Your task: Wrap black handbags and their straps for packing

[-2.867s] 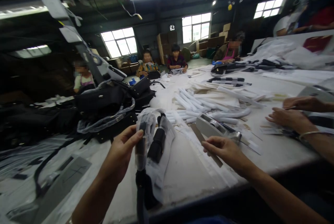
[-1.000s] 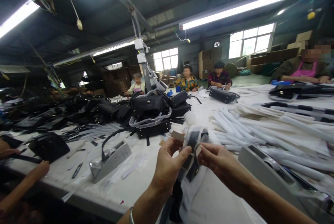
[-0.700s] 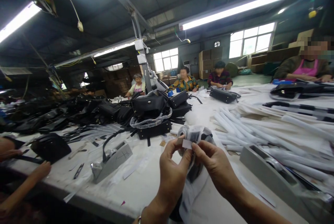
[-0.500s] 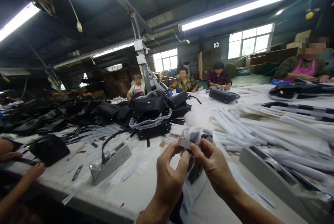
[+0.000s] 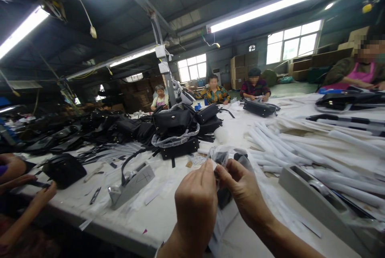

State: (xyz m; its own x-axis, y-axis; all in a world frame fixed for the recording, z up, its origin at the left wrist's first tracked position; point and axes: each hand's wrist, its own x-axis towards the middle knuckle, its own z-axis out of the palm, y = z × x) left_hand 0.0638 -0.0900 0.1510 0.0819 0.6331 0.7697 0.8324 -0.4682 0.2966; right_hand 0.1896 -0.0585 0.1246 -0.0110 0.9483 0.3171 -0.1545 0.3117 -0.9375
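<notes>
My left hand point(image 5: 195, 198) is closed, its back turned to me, and its fingertips pinch a small white strip point(image 5: 214, 165), most of which they cover. Right beside it, my right hand point(image 5: 245, 190) is closed too, thumb and forefinger pressed together at the same spot. Under both hands lies a black piece wrapped in clear plastic point(image 5: 225, 198), and its crumpled film point(image 5: 222, 152) rises just past the fingers. Whether the strip touches the film is hidden behind the fingers.
Grey tape dispensers stand at left point(image 5: 132, 186) and right point(image 5: 315, 200). White foam-like strips point(image 5: 279, 150) spread over the right side. Black handbags point(image 5: 173, 119) pile up ahead. A co-worker's hands point(image 5: 45, 194) are at the left edge, near a black bag point(image 5: 64, 171).
My left hand has rolled over, fingers now folded across the white strip that showed plainly before. The right hand stays close in nearly the same pinch. The view has shifted slightly.
</notes>
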